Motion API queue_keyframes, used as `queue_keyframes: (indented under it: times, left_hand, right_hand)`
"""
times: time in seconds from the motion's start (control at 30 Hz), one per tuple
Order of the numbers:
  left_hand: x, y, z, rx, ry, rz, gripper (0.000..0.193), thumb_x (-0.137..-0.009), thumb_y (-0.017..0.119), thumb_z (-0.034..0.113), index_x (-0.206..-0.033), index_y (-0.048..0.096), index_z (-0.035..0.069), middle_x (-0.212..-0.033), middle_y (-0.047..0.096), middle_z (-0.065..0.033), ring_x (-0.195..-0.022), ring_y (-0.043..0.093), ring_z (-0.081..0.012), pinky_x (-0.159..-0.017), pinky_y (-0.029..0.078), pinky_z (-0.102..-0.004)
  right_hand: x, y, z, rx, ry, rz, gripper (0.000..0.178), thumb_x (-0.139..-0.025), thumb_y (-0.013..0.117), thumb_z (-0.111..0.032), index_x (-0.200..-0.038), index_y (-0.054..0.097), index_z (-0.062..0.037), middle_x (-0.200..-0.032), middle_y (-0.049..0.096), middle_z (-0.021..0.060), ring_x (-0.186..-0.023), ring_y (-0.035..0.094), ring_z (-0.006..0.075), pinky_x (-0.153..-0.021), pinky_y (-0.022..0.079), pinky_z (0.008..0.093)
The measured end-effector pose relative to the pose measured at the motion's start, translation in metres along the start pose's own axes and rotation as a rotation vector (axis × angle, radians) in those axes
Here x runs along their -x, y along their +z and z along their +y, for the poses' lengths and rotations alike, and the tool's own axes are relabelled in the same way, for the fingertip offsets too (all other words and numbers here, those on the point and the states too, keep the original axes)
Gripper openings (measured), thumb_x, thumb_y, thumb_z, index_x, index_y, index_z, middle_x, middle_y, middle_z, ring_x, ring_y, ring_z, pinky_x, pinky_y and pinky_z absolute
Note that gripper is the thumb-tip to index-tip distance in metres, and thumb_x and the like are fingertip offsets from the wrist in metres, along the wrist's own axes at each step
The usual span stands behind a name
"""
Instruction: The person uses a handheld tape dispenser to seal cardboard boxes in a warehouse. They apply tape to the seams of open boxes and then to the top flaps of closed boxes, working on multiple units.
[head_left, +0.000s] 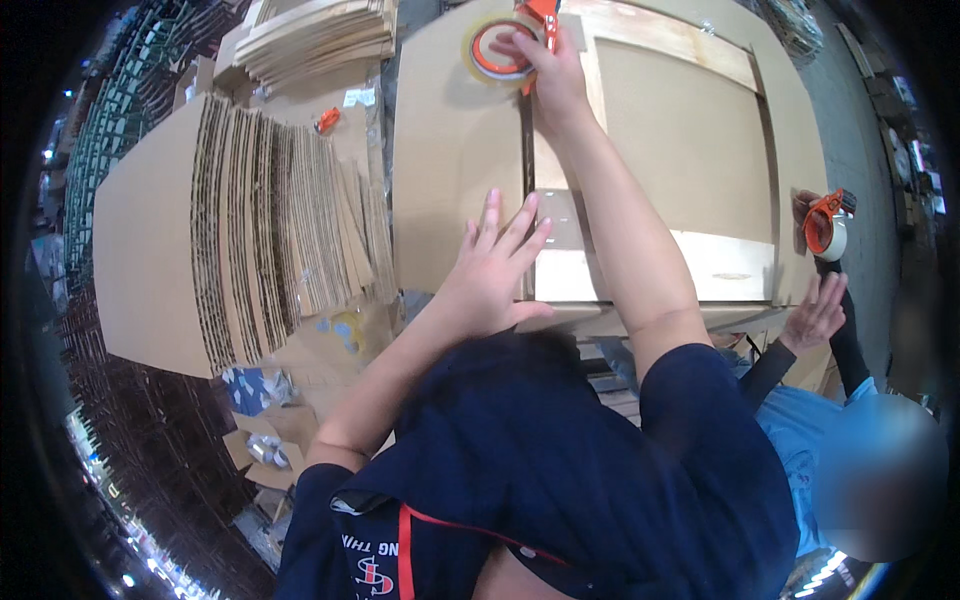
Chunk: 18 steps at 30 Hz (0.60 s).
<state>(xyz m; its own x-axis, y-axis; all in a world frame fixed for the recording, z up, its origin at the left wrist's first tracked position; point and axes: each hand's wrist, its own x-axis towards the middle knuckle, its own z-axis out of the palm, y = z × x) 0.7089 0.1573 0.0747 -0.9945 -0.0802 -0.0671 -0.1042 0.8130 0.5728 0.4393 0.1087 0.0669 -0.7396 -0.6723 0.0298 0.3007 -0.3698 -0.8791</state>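
My right hand (562,85) is closed around an orange tape dispenser (482,68) with a roll of clear tape, at the far edge of a cardboard sheet (440,150). Flat on the same cardboard, nearer to me, lies my left hand (487,272). Its fingers are spread and nothing is in it; the fingertips reach to the dark gap beside a pale wooden frame (715,262). The frame surrounds a cardboard panel (680,150). By the left fingertips, a brown patch with small marks (562,215) covers part of the frame's side.
At left stands a thick row of cardboard sheets (150,230), with wooden slats (320,45) beyond. A small orange object (327,120) lies between. An open carton (240,445) sits lower left. At right, a co-worker's hands (815,318) are beside another orange tape dispenser (825,228).
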Motion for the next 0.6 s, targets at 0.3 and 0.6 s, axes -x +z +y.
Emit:
queue_keyframes:
  times: [0.3, 0.6]
  left_hand:
    - [0.014, 0.026, -0.003, 0.11, 0.104, 0.137, 0.104, -0.097, 0.081, 0.043, -0.172, 0.027, -0.004, -0.181, 0.022, -0.0295, -0.165, 0.011, -0.0623, -0.132, 0.025, -0.0651]
    - [0.012, 0.028, -0.002, 0.33, 0.001, 0.168, 0.101, -0.098, 0.078, 0.047, -0.174, 0.03, 0.004, -0.184, 0.023, -0.0177, -0.169, 0.015, -0.0503, -0.131, 0.026, -0.0645]
  right_hand:
    - [0.049, -0.035, -0.053, -0.097, 0.049, -0.066, 0.039, -0.111, 0.06, -0.015, -0.146, 0.051, 0.0005, -0.128, 0.073, 0.0215, -0.113, 0.078, 0.0334, -0.098, 0.063, 0.0455]
    - [0.079, -0.044, -0.023, 0.104, -0.093, -0.058, 0.036, -0.107, 0.068, -0.006, -0.136, 0.048, -0.0009, -0.129, 0.071, 0.0173, -0.116, 0.076, 0.0286, -0.102, 0.061, 0.042]
